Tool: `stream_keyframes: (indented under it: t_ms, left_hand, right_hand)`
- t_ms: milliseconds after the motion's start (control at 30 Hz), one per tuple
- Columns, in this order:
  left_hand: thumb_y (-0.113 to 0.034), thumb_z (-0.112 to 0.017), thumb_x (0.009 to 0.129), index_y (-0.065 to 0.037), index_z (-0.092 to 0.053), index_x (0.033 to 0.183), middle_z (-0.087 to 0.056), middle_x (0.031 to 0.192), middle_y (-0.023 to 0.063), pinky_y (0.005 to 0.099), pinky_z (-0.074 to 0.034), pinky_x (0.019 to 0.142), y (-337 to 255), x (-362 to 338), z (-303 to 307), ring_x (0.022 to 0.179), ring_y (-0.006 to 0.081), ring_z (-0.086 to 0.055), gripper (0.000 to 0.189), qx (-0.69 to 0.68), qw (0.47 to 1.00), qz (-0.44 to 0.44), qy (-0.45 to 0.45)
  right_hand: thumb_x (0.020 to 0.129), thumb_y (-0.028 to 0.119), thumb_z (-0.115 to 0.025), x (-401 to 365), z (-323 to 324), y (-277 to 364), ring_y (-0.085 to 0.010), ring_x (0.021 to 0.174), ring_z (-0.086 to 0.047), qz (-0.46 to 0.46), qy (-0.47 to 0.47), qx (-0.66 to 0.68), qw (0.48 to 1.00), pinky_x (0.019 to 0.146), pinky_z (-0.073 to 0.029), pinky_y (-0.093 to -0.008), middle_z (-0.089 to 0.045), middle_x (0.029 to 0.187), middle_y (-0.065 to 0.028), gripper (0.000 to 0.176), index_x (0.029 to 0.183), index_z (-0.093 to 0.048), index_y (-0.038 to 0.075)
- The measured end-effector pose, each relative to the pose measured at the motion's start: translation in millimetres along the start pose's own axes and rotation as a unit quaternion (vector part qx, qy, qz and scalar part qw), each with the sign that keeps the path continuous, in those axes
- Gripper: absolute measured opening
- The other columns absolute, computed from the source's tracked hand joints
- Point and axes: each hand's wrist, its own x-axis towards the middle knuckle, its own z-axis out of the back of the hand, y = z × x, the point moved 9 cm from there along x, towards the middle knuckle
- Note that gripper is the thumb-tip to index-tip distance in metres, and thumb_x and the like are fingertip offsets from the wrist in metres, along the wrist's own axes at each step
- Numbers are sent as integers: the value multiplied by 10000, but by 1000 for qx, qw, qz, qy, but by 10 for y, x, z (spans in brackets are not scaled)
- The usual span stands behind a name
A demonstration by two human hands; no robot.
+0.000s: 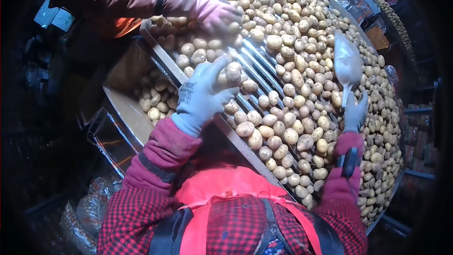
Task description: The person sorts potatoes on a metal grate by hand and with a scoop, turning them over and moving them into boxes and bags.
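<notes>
Both my hands wear light grey-blue gloves. My left hand [204, 95] is over the left edge of the roller table, its fingers curled round a potato [233, 73]. At the right, my right hand [355, 112] is closed on the handle of a metal scoop [348, 60], whose bowl points away from me over the heap. Many potatoes [291, 136] lie between my hands on metal rollers [258, 65], some of which show bare near my left hand.
A co-worker's gloved hand [217, 13], blurred, reaches over the potatoes from the upper left. Below the table's metal rim [163, 56] stands a cardboard box [130, 113] with potatoes inside. Filled bags [89, 212] lie at the lower left.
</notes>
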Motion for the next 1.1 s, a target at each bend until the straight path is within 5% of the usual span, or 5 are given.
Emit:
stream_keyframes:
  t_ms: [100, 500, 800, 1000, 1100]
  left_hand:
    - [-240, -832, 796, -73, -570, 1334, -614, 1242, 188, 439, -502, 969, -124, -22, -73, 1142, 375, -608, 620, 19, 999, -40, -9]
    - [-84, -672, 686, -105, -556, 1178, -563, 1121, 170, 490, -538, 748, -184, -268, -443, 945, 370, -638, 506, 4, 999, -39, 23]
    - [-178, -742, 734, -61, -479, 1416, -624, 1161, 185, 491, -538, 848, 212, -680, -338, 1027, 387, -666, 740, -39, 996, 66, 37]
    - [-219, -792, 836, -85, -577, 1386, -672, 1190, 217, 429, -526, 941, 294, -704, -176, 1102, 356, -666, 605, -247, 966, 81, -18]
    - [-161, -736, 949, -46, -588, 1363, -684, 1160, 61, 292, -547, 880, 368, -614, -438, 1040, 135, -644, 455, -629, 748, 206, 50]
  right_hand:
    - [1023, 103, -560, -567, -170, 874, -170, 1084, -629, 30, 206, 496, 843, 880, -566, -268, -581, 1281, -92, 402, 1423, -525, 72]
    - [1045, 364, -609, -2285, -1058, 2324, -157, 1043, -620, 42, 430, 552, 713, 899, -518, -312, -665, 1149, -116, 379, 1168, -649, 8]
    - [1095, 276, -468, -2554, -769, 2755, -118, 872, -637, 329, 438, 290, 785, 722, -521, -290, -668, 993, -75, 338, 1123, -652, -6]
    - [1049, 253, -514, -2323, -1217, 2434, -257, 978, -686, 165, 445, 441, 762, 840, -564, -414, -714, 1069, -170, 337, 1173, -669, -19]
    - [1074, 286, -511, -2201, -1060, 2511, -174, 986, -661, 145, 408, 409, 803, 870, -546, -341, -695, 1092, -112, 356, 1241, -641, -1]
